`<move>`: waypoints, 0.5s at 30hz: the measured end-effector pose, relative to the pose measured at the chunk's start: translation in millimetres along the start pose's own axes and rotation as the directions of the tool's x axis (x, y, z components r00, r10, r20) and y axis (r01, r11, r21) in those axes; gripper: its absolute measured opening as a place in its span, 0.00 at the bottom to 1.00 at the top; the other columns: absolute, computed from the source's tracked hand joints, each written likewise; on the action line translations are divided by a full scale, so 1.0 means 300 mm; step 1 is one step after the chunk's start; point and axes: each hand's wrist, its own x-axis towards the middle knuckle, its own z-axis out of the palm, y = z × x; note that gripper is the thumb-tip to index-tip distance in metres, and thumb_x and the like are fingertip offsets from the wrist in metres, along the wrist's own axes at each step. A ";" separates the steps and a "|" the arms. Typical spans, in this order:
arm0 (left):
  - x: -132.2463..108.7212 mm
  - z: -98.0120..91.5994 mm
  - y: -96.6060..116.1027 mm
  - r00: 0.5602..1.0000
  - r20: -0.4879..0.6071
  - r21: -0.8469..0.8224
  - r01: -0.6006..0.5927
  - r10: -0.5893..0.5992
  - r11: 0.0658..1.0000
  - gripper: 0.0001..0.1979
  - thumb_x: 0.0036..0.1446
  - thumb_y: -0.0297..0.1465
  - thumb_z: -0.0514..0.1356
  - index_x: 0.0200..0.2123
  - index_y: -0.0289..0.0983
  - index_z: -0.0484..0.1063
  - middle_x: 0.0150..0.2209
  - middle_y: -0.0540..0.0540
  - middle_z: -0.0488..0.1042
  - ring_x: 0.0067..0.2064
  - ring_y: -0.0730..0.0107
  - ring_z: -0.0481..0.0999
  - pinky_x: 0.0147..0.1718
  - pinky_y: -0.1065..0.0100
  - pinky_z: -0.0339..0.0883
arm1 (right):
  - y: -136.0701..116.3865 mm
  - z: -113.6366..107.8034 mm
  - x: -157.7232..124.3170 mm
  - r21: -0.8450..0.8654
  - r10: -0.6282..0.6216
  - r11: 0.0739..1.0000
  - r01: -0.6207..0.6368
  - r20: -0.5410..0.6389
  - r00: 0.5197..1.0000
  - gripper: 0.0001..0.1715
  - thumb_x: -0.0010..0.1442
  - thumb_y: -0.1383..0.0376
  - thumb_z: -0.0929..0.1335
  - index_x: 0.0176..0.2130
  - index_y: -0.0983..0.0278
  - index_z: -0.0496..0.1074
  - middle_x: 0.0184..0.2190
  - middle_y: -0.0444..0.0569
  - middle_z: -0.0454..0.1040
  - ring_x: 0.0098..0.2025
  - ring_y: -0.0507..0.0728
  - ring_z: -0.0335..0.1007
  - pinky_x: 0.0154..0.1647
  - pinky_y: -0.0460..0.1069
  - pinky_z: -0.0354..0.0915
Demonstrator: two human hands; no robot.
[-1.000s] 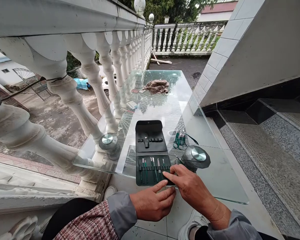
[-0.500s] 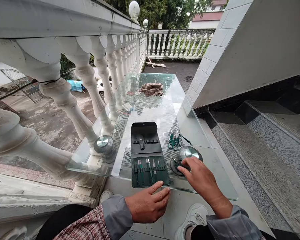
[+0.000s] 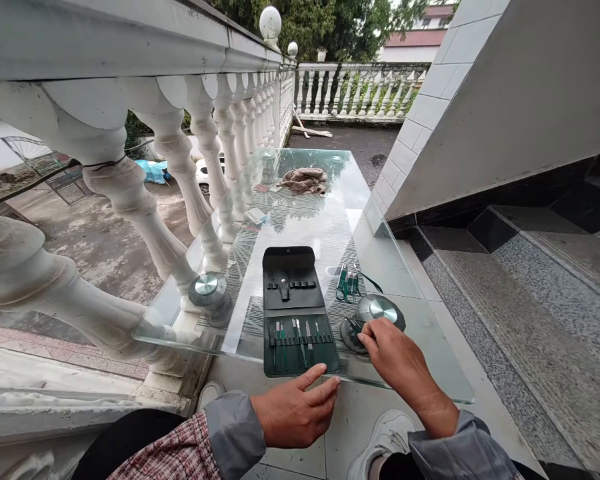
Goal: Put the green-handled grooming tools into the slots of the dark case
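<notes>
A dark green manicure case lies unfolded on the glass table. Its near half holds several slim metal tools in elastic loops; the far half has bare loops and a snap strap. At the case's near edge, my left hand is open, fingers apart, its thumb tip at the edge. Right of the case, my right hand pinches a slim dark green manicure tool just over the glass; its exact kind is unclear. Beyond that hand lie green-handled scissors and nail clippers and another slim green tool.
Round metal-topped table supports show under the glass. A crumpled brown cloth and a small card lie farther back. White balusters flank the left; stone steps rise on the right.
My right hand has shifted slightly right and down, with its fingers more bunched around the tool. The left hand stays at the case's near edge.
</notes>
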 end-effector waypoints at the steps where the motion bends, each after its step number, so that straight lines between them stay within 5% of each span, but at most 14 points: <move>1: 0.000 0.000 0.001 1.000 0.000 0.001 0.001 -0.001 1.000 0.12 0.62 0.28 0.52 0.43 0.32 0.73 0.48 0.40 0.71 0.57 0.54 0.63 0.56 0.47 0.59 | 0.000 0.000 0.002 -0.010 -0.009 1.000 0.009 0.002 1.000 0.09 0.57 0.65 0.61 0.26 0.61 0.62 0.26 0.46 0.67 0.27 0.53 0.61 0.24 0.47 0.49; 9: 0.005 0.002 0.006 0.999 -0.030 -0.033 0.032 -0.033 0.999 0.10 0.61 0.28 0.53 0.39 0.33 0.74 0.46 0.40 0.72 0.56 0.53 0.63 0.54 0.46 0.60 | -0.008 -0.030 0.040 0.009 -0.022 1.000 0.021 0.112 0.993 0.09 0.55 0.67 0.62 0.24 0.61 0.62 0.25 0.46 0.68 0.25 0.53 0.62 0.24 0.48 0.48; 12: 0.003 0.008 0.008 0.998 -0.040 -0.032 0.039 -0.040 0.999 0.12 0.62 0.28 0.51 0.41 0.32 0.74 0.46 0.41 0.72 0.57 0.53 0.62 0.55 0.46 0.59 | -0.003 -0.059 0.051 0.188 0.044 0.980 -0.070 0.142 0.989 0.11 0.55 0.64 0.62 0.22 0.61 0.61 0.24 0.45 0.67 0.25 0.53 0.61 0.25 0.47 0.52; 15: 0.004 0.025 0.013 0.997 -0.062 -0.030 0.052 -0.054 0.998 0.12 0.62 0.28 0.50 0.42 0.32 0.73 0.47 0.41 0.72 0.57 0.53 0.61 0.55 0.47 0.58 | -0.001 -0.098 0.061 0.505 0.093 0.836 -0.216 0.258 0.962 0.14 0.56 0.56 0.61 0.23 0.61 0.62 0.20 0.42 0.64 0.23 0.51 0.59 0.24 0.47 0.55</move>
